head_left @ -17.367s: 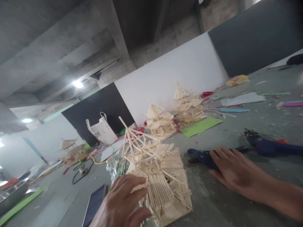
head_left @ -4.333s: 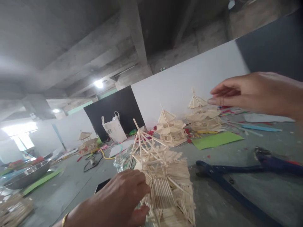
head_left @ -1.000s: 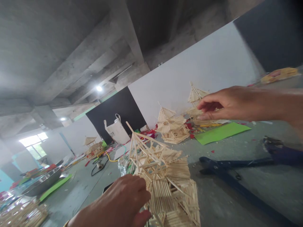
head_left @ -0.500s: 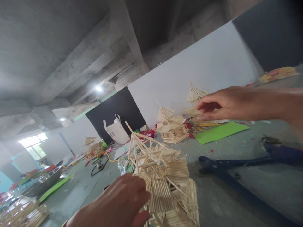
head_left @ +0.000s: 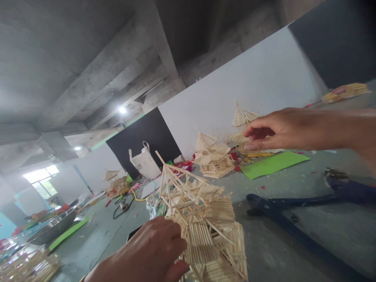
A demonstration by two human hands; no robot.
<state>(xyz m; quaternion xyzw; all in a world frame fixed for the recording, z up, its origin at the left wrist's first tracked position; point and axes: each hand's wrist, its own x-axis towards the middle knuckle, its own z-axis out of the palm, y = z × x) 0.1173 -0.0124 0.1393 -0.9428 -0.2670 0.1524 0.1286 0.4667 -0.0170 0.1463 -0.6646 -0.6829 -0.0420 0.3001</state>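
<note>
The left hand [head_left: 152,250] lies curled, fingers bent together, on the near left side of the stick house [head_left: 202,227], touching its roof. The right hand [head_left: 276,129] hangs in the air to the right, palm down, fingers loosely apart and empty, its forearm stretching in from the right edge. The house stands on the grey floor [head_left: 279,250], near centre. Blue cutters [head_left: 293,211] lie to its right. Farther off stand two more models [head_left: 214,156] by a white wall [head_left: 235,94].
</note>
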